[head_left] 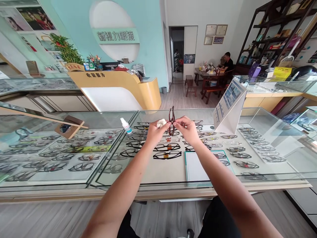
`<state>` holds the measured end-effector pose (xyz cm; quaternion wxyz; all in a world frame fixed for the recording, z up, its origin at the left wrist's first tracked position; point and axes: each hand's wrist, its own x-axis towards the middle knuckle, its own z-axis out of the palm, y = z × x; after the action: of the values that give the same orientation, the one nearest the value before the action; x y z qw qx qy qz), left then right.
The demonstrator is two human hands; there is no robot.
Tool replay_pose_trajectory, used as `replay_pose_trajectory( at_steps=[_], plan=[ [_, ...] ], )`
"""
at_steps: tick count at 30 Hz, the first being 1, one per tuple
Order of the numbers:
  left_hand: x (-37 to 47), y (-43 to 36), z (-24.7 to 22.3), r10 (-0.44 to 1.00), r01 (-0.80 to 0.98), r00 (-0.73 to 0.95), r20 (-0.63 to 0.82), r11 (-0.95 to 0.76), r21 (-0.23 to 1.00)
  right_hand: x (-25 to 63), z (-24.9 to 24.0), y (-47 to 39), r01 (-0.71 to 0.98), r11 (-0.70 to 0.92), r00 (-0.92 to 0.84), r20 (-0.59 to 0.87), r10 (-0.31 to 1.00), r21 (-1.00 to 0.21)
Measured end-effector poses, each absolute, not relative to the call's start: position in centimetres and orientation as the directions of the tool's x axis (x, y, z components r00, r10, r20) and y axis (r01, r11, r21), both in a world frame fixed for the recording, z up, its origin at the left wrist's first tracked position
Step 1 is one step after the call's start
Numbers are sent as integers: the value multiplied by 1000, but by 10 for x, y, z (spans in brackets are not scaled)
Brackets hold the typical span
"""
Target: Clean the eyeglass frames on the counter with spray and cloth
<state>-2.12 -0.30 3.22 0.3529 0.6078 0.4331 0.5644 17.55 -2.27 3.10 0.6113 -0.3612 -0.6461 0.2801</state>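
Above the glass display counter, both my hands hold one pair of dark-framed glasses, turned so that the frame stands upright. My left hand pinches it from the left and also has a crumpled white cloth in its fingers. From the right, my right hand grips the frame between thumb and fingers. A white spray bottle with a blue label stands on the glass, left of my left hand. Rows of glasses lie under the glass top beneath my hands.
A white sign stand rises on the counter at the right. Near it lies a teal-edged white board. On the left is a wooden stand. Farther back, a person sits at a table, beyond the yellow reception desk.
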Motion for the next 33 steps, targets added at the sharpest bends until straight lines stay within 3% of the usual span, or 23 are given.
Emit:
replay_pose_trajectory(
  at_steps=[4, 11, 16, 18, 20, 24, 27, 33],
  plan=[
    [-23, -5, 38, 905, 223, -24, 424, -408, 885, 173, 30, -20, 153, 583, 19, 593, 805, -798],
    [-22, -9, 42, 887, 316, 14, 462, -442, 839, 170, 28, -14, 47, 479, 2, 480, 877, -877],
    [-23, 11, 65, 875, 420, 93, 475, -467, 778, 173, 33, -12, 57, 488, 168, 490, 856, -871],
    [-24, 29, 82, 863, 567, 196, 466, -488, 664, 180, 36, -11, 31, 491, 326, 473, 818, -871],
    [-25, 50, 97, 861, 753, 299, 411, -478, 453, 188, 38, -9, -6, 451, 444, 402, 801, -893],
    [-19, 90, 108, 893, 900, 433, 123, -436, -3, 201, 41, -8, -38, 346, 437, 296, 850, -937],
    [-12, 107, 100, 902, 899, 433, 13, -430, -89, 205, 42, -11, -17, 360, 430, 318, 845, -933],
    [-6, 117, 78, 889, 881, 450, -89, -458, -120, 207, 41, -16, 54, 350, 371, 344, 862, -935]
  ],
)
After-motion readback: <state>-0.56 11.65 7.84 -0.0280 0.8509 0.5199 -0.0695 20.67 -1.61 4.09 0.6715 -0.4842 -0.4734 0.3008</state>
